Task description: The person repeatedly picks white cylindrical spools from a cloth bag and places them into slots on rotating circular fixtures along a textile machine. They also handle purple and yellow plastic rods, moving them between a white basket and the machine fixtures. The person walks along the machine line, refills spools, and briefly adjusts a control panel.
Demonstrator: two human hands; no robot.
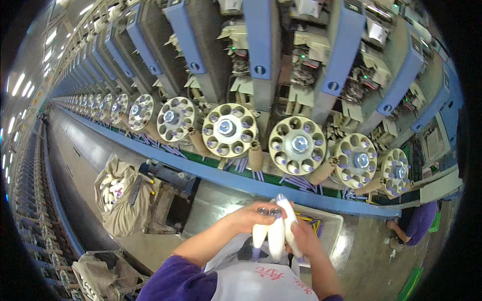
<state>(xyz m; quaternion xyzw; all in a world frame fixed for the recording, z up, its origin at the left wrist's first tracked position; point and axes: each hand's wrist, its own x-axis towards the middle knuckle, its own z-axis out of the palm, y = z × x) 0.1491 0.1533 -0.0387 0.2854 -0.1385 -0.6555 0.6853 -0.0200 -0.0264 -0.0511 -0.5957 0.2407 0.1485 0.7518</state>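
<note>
Spindle-shaped bobbins of white yarn on lavender tubes (276,241), three in all, are held in front of the wearer's body, below the middle of the view. From the left edge, a long curving row of machine spindles (32,215) lines a grey aisle. Next, a slack beige cloth sack (125,220) holds many more white bobbins (113,193), so much appears left to handle; a second beige cloth sack (95,273) sits at lower left. Across the back, round cream magazines with rings of pockets (231,142) stand below blue-and-grey machine columns (260,40); some pockets hold lavender-tipped bobbins, others show dark openings, so the work looks partway along. At centre, the bare left hand (253,213) grasps two bobbins near their upper ends, side by side. The bare right hand (305,238) is curled round the third, which tilts with its upper end leaning left; whether the left fingertips touch it too, I cannot tell. None of these three is in a pocket yet. A blue metal rail (226,180) runs between hands and magazines, with loose lavender tubes (296,183) and brown cone-shaped tubes (255,156) beyond it, all to be reached over. Near the right hand lies a shallow white tray (339,228) holding yellow and purple rods. At far right, another person's purple sleeve (423,223) shows.
</note>
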